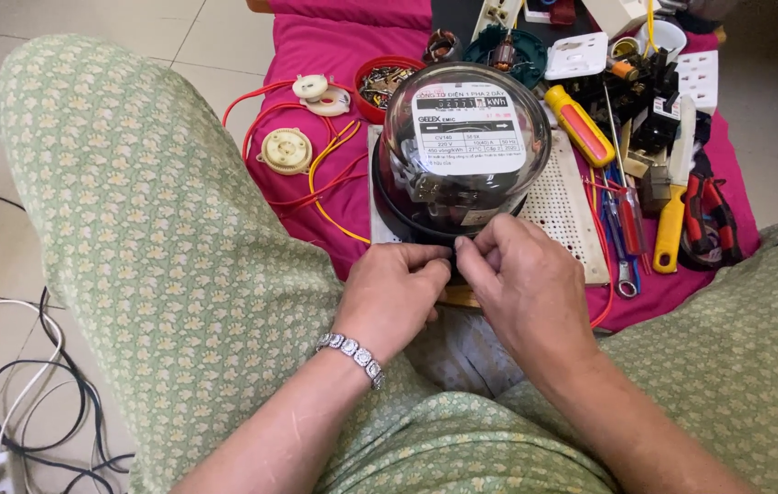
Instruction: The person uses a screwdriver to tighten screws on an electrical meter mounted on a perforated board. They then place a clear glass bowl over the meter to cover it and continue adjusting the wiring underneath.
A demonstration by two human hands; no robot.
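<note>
Where both hands' fingers (462, 252) pinch, the electricity meter (458, 146) lies just beyond.

Electricity meter (462, 146) on perforated board (572, 206), left hand (393, 293) and right hand (521, 284) touching at its near edge, round sockets (286, 151) and wires (329, 178) to the left, screwdrivers (581, 125) and pliers (704, 215) to the right, bowl of small parts (380, 84) behind, all on cloth (334, 46).
</note>
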